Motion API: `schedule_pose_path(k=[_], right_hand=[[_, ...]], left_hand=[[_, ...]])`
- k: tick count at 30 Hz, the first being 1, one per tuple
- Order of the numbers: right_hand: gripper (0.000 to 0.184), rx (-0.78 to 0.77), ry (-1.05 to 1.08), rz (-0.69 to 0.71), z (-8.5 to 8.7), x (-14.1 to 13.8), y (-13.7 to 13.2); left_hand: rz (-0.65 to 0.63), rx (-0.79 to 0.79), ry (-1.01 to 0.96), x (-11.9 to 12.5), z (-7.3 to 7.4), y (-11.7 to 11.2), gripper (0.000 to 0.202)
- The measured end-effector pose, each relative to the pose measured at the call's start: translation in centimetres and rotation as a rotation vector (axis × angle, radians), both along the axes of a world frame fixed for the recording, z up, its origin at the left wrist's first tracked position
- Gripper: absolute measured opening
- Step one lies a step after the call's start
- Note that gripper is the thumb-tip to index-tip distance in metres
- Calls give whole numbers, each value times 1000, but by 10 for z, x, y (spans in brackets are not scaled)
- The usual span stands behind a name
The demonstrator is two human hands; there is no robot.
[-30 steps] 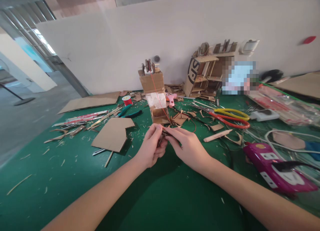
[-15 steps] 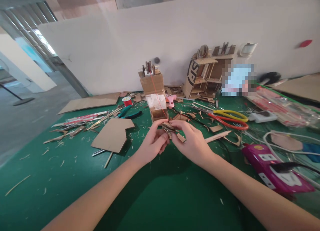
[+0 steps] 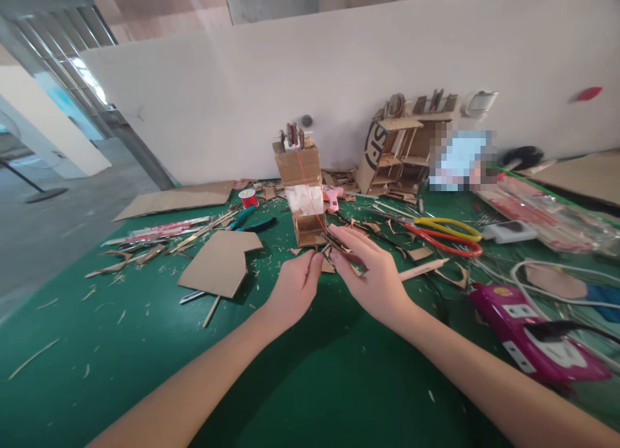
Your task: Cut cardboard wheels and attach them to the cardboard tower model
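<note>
My right hand (image 3: pixel 375 274) is closed on a small cardboard piece (image 3: pixel 338 240), gripped between thumb and fingers; much of it is hidden. Beside it, my left hand (image 3: pixel 295 292) is closed in a pinch, thumb against forefinger, and what lies between them is too small to make out. A red thread (image 3: pixel 305 177) runs from the top of a cardboard tower (image 3: pixel 296 167) down to the cardboard in my right hand. Cardboard discs (image 3: pixel 292 135) stand on top of that tower, just beyond my hands.
Left lie a cut cardboard sheet (image 3: pixel 216 264), teal-handled pliers (image 3: pixel 256 224) and a thread spool (image 3: pixel 248 199). Behind are a pink glue gun (image 3: pixel 333 199) and a cardboard shelf structure (image 3: pixel 387 148). Right are scissors (image 3: pixel 450 235), a wooden stick (image 3: pixel 423 268) and a magenta power strip (image 3: pixel 537 335).
My left hand has drawn back from the cardboard piece and its fingers have closed into a pinch. My right hand keeps the piece, now tilted more upright.
</note>
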State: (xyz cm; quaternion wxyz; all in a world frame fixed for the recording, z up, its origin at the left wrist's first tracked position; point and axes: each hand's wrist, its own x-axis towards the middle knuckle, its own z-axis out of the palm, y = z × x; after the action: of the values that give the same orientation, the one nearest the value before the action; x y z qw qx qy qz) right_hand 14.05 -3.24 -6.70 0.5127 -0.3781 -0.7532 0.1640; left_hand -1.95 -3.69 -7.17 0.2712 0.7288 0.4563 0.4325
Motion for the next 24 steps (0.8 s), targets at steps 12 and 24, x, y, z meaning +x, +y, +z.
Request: schedule_pose_path(k=[12, 24], right_hand=[[36, -158, 30, -63, -7, -6, -3], [39, -256, 97, 85, -7, -6, -3]], left_hand=[[50, 51, 48, 3, -5, 1, 31], [30, 2, 104, -3, -7, 8, 31]])
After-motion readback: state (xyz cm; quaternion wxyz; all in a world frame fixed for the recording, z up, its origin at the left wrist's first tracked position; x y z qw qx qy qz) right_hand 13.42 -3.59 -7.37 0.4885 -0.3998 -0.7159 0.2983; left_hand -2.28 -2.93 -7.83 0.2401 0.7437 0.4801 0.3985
